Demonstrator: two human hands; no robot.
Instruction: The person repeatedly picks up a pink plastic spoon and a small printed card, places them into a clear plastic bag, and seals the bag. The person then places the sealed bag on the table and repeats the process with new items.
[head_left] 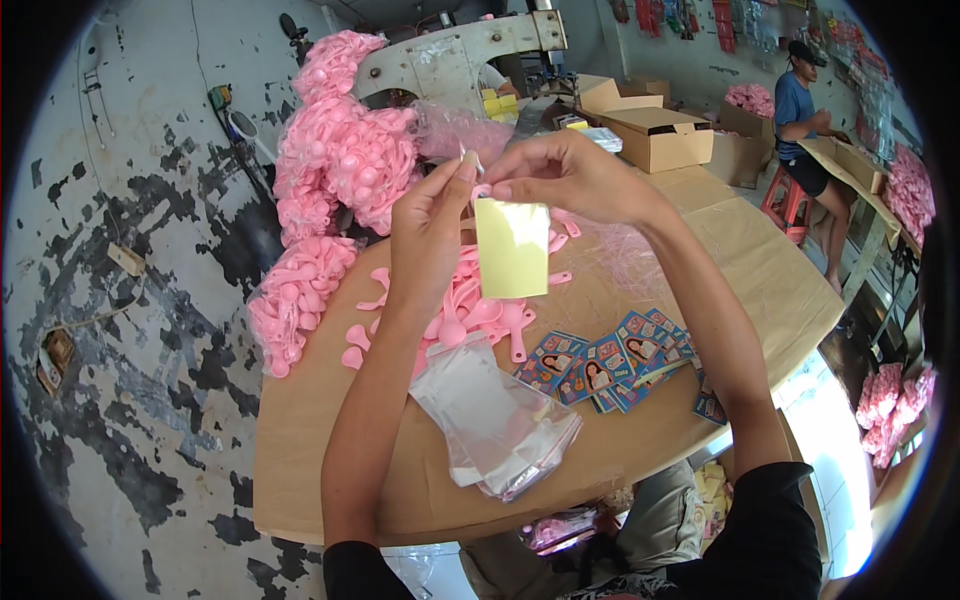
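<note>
Raised above the table, my hands meet at fingertip height. My left hand point(430, 220) is closed, pinching a small whitish piece whose kind I cannot make out. My right hand point(580, 178) is closed at the top edge of a plain yellow card point(513, 252), which hangs upright below the fingers. A bit of pink plastic shows between the hands, at the card's upper corner. Behind and below lie loose pink plastic spoons point(470, 300). Nearer me are a stack of clear plastic bags point(495, 415) and a spread of printed blue cards point(605, 370).
Bags full of pink spoons point(340, 160) are piled at the table's far left. A metal machine frame point(460, 60) stands behind, with cardboard boxes point(660, 135) to its right. Thin pink strands point(635, 255) lie on the brown-covered table point(330, 450). Another person point(805, 110) sits far right.
</note>
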